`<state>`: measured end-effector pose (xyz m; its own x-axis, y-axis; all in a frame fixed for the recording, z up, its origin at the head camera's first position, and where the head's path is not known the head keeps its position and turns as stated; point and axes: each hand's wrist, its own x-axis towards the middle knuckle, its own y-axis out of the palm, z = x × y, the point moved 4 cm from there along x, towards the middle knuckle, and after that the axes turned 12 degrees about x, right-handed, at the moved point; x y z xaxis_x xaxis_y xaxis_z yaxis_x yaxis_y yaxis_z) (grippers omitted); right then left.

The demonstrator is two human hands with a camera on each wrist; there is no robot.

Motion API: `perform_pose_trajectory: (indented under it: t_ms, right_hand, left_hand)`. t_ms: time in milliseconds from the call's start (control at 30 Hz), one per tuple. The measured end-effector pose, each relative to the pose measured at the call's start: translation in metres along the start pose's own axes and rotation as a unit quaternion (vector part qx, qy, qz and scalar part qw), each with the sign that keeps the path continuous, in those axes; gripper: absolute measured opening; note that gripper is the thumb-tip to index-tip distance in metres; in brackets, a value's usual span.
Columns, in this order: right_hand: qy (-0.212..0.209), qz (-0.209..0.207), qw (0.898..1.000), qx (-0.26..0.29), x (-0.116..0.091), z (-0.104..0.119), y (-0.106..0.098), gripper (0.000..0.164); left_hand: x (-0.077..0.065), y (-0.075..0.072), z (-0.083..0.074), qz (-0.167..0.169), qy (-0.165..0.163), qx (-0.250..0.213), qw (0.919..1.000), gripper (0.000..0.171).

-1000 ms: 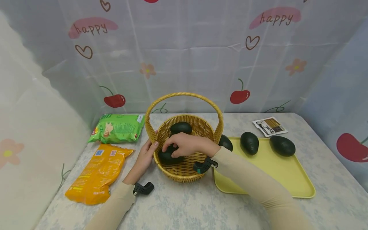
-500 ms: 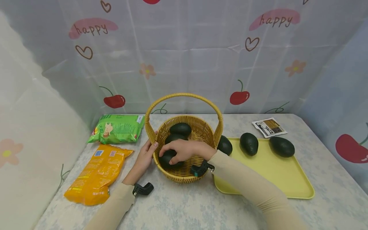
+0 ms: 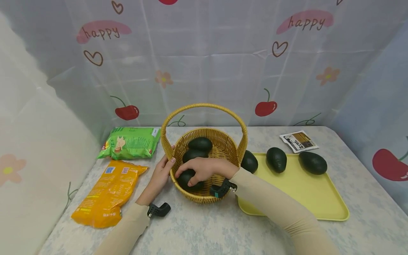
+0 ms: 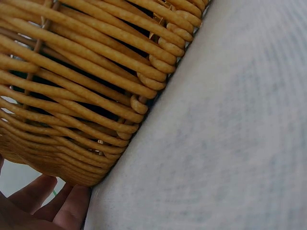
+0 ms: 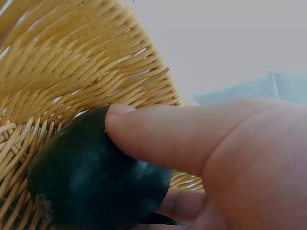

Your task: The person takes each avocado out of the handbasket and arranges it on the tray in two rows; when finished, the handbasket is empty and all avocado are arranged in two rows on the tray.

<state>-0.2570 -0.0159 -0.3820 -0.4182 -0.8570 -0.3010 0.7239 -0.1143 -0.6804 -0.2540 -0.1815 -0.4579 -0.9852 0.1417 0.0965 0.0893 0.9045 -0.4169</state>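
Observation:
A round wicker basket (image 3: 220,141) with a tall arched handle stands mid-table. My left hand (image 3: 160,173) holds its left side by the handle's foot, thumb at the rim; in the left wrist view its fingers (image 4: 72,206) lie against the outer weave. Inside the basket, my right hand (image 3: 204,168) grips a dark green avocado (image 5: 96,172) near the front left, thumb over its top and fingers round the far side. Behind it lie a second avocado (image 3: 193,154), partly covered by the hand, and a third avocado (image 3: 200,143) at the back.
On the right, a yellow tray (image 3: 306,198) bears a left avocado (image 3: 249,162), a middle avocado (image 3: 276,160) and a right avocado (image 3: 313,163). A small white packet (image 3: 299,141) lies behind it. Left of the basket are a green snack bag (image 3: 137,141) and an orange bag (image 3: 109,194).
My right hand has shifted slightly towards the front of the basket with the avocado, and the second avocado has come into view behind it. My left hand has stayed put.

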Motion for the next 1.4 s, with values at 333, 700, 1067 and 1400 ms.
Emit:
perform_pose_trajectory:
  t_ms: [333, 700, 1067, 1400]
  right_hand:
    - [-0.001, 0.004, 1.000, 0.000, 0.001, 0.000, 0.001, 0.046]
    - [0.017, 0.002, 1.000, -0.005, -0.008, -0.001, -0.002, 0.044]
    - [0.021, -0.025, 0.999, 0.018, -0.038, -0.003, -0.014, 0.045]
    - [-0.006, -0.074, 0.997, 0.019, -0.081, -0.003, -0.033, 0.045]
  left_hand:
    - [0.001, 0.000, 0.001, 0.001, 0.000, -0.002, 1.0000, 0.055]
    - [0.001, 0.001, 0.002, 0.005, 0.013, -0.010, 0.9999, 0.056]
    - [0.000, 0.001, 0.000, 0.001, 0.012, -0.001, 0.9999, 0.056]
    - [0.001, 0.001, 0.001, 0.001, 0.010, 0.003, 0.9999, 0.056]
